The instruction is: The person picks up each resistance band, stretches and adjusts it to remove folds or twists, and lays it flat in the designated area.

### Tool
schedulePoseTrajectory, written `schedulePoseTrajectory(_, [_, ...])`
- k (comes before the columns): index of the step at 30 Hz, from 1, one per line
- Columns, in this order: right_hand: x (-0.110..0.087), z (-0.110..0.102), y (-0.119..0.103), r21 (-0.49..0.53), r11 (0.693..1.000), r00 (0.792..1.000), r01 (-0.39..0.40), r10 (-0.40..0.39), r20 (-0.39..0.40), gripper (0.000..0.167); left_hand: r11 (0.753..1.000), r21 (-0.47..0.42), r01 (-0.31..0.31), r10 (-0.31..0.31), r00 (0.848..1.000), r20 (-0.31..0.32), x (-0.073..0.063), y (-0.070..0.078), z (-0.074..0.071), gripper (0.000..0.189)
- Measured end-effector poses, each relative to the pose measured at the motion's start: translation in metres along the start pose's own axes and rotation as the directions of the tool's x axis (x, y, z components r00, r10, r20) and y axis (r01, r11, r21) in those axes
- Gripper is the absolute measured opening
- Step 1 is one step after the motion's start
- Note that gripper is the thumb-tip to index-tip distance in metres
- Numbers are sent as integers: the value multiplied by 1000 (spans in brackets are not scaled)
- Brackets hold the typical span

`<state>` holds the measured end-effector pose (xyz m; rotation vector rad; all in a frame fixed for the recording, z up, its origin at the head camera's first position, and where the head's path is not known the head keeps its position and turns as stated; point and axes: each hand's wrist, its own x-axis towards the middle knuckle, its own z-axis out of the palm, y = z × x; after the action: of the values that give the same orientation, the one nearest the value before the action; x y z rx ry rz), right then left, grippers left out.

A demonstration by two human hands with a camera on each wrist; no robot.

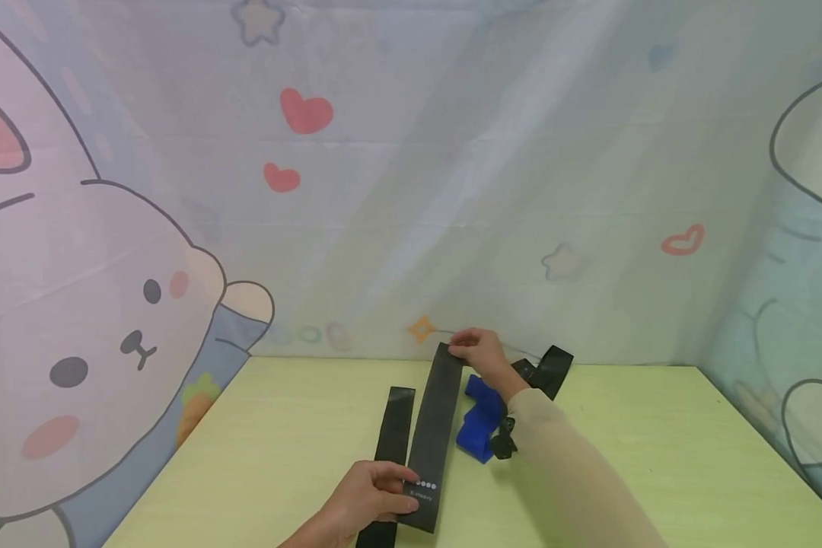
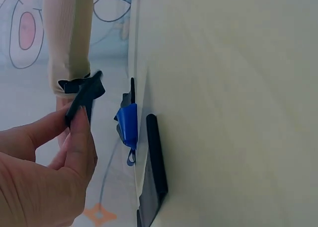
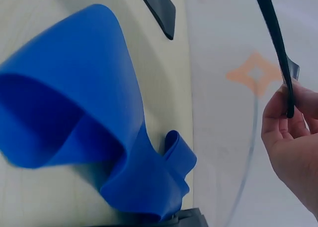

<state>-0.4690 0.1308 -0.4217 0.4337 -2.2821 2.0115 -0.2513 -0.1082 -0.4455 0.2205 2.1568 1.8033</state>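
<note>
A black resistance band (image 1: 435, 426) with white dots and "X-Heavy" lettering is held lengthwise above the table between two hands. At its near end, the left hand (image 1: 363, 498) pinches it between thumb and fingers; the left wrist view shows this band end (image 2: 85, 95) off the tabletop. The right hand (image 1: 482, 356) pinches the far end, close to the backdrop. In the right wrist view that hand (image 3: 293, 132) has the band edge between its fingers. Another black band (image 1: 395, 426) lies flat on the table to the left, partly behind the left hand.
A crumpled blue band (image 1: 479, 422) lies right of the held band, partly under the right forearm. Black bands (image 1: 553, 371) lie bunched beside it. A pale yellow-green table (image 1: 246, 457) meets a printed cloth backdrop (image 1: 411, 190) behind.
</note>
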Motion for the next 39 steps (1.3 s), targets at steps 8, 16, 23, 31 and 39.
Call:
schedulePoseTrajectory(8, [7, 13, 1, -140, 990, 1000, 9, -10, -13, 17, 999, 30, 39, -40, 999, 37, 5, 5, 0, 25])
schedulePoseTrajectory(16, [7, 23, 13, -278, 961, 999, 5, -14, -31, 11, 994, 77, 75, -80, 995, 60, 14, -1, -4, 19])
schedulePoseTrajectory(23, [6, 31, 18, -350, 937, 1000, -12, 9, -10, 10, 980, 166, 112, -129, 987, 95, 18, 5, -2, 12])
schedulePoseTrajectory(31, [6, 39, 30, -413, 911, 1000, -16, 24, 13, 7, 968, 221, 119, -155, 976, 152, 19, 2, -4, 9])
schedulePoseTrajectory(39, [3, 46, 25, -502, 865, 1000, 12, -4, 15, 8, 956, 269, 120, -178, 963, 203, 22, 4, -4, 8])
